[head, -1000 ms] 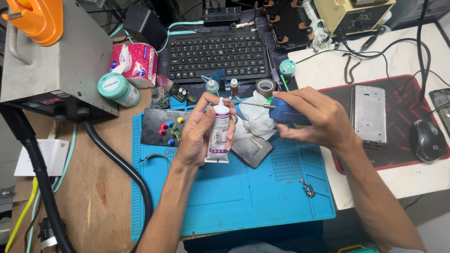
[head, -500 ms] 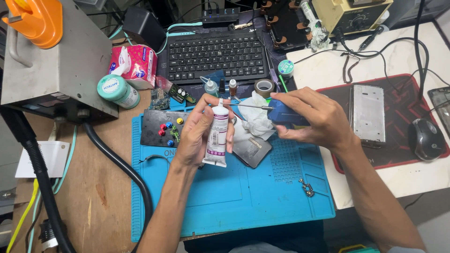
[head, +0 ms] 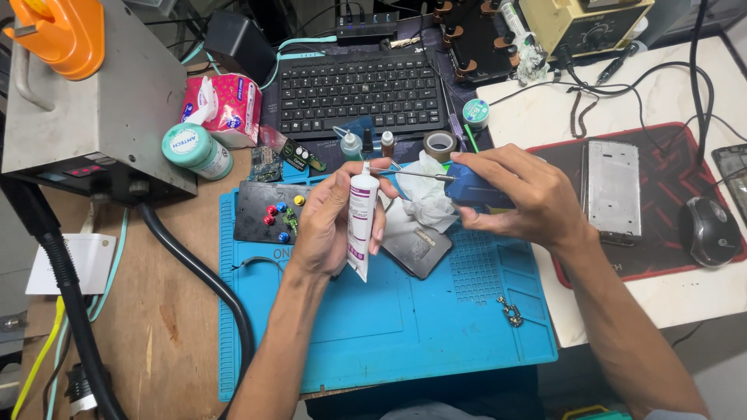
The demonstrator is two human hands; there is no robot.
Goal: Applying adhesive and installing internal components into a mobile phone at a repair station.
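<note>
- My left hand is wrapped tight around a white tube, thumb on one side and fingers on the other, and holds it upright over the blue mat
- The tube's thin tip points up, right where the metal end of the tweezers meets it
- My right hand is closed around the blue handle of the tweezers, pinching it between thumb and fingers (the metal tips look pressed together, but they are too small to be sure)
- I think the tube is light and soft, so a hard squeeze would push the stuff out; the best place to hold it is the middle of the body, where my hand already is
- The tweezers look stiff and thin, and the sharp end could slip, so the fat blue part is the safe place to grip
- Just behind the tube lies a crumpled white tissue and a dark phone flat on the mat; both are close under my hands
- A small black tray with coloured bits sits to the left of my left hand
- Little bottles and a roll of tape stand near the keyboard, just past the tube tip, easy to bump
- A phone frame lies on the red-edged pad to the right, well apart, near a mouse
</note>
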